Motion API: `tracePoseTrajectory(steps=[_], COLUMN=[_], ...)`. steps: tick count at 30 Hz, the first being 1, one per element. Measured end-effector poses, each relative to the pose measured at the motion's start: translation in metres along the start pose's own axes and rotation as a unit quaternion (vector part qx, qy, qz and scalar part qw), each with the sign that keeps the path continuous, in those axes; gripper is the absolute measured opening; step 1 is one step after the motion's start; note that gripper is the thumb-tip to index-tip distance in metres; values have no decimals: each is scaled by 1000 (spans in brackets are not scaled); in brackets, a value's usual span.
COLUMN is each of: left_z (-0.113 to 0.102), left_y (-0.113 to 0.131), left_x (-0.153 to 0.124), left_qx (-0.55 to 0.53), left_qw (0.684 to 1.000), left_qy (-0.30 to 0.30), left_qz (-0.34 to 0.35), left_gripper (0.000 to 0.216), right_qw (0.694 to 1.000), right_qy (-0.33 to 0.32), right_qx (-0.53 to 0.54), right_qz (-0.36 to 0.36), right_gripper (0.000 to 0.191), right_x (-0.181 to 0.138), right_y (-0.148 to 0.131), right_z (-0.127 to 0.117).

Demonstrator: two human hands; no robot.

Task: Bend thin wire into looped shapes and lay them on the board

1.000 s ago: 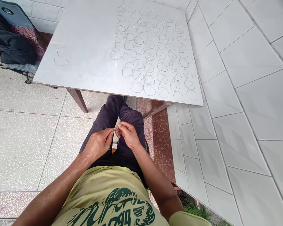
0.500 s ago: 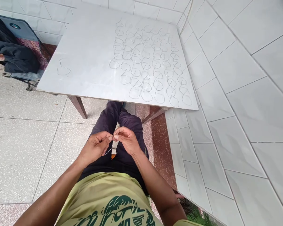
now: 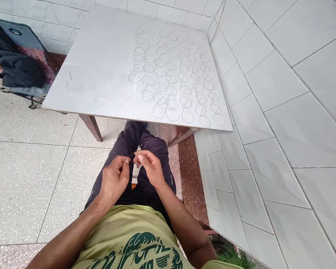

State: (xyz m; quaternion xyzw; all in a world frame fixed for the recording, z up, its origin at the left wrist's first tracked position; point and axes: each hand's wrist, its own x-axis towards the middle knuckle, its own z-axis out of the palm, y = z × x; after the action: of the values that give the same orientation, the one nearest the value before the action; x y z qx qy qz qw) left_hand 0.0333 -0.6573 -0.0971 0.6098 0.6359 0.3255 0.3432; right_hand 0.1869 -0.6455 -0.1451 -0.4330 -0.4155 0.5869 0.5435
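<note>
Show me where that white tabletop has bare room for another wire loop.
Bare: the wide stretch of the tabletop between the lone loop near its left edge and the rows of loops. Crowded: the right half, out to the edge by the tiled wall. Left hand and right hand pinch a thin wire.

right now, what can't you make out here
The thin strand at the left hand, head view: too fine to tell wire from thread.
The right hand: curled fingers hide whether it grips the strand.
The orange bit under the white strip: too small to identify.
The dark bag: cut by the left edge.
The farthest loops on the table: too small to separate.
</note>
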Motion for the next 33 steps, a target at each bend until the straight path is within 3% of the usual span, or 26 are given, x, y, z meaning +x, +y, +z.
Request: tracePoseTrajectory(steps=[3, 8, 11, 14, 18, 21, 33], left_z=[2, 5, 2, -5, -12, -12, -4], left_y=[-7, -15, -16, -17, -20, -22, -28], left_x=[1, 4, 8, 13, 17, 17, 7], left_qx=[44, 80, -27, -144, -193, -206, -202], left_qw=[998, 996, 999, 980, 954, 944, 947], left_qy=[25, 34, -32, -122, -179, -194, -207], left_qz=[25, 26, -6, -57, -141, -168, -141], left_gripper=[23, 23, 28, 29, 39, 43, 37], right_qw=[999, 997, 994, 990, 978, 970, 968], right_qy=[-4, 10, 21, 31, 24, 5, -82], right_qx=[29, -74, -108, -137, -207, -239, -237], right_qz=[35, 24, 19, 11, -29, -46, 0], right_gripper=[38, 35, 34, 30, 25, 25, 26], right_x=[-11, -27, -28, -25, -19, -14, -8], right_y=[-1, -2, 2, 7, 7, 4, 0], right_z=[1, 10, 11, 6, 0, -3, -15])
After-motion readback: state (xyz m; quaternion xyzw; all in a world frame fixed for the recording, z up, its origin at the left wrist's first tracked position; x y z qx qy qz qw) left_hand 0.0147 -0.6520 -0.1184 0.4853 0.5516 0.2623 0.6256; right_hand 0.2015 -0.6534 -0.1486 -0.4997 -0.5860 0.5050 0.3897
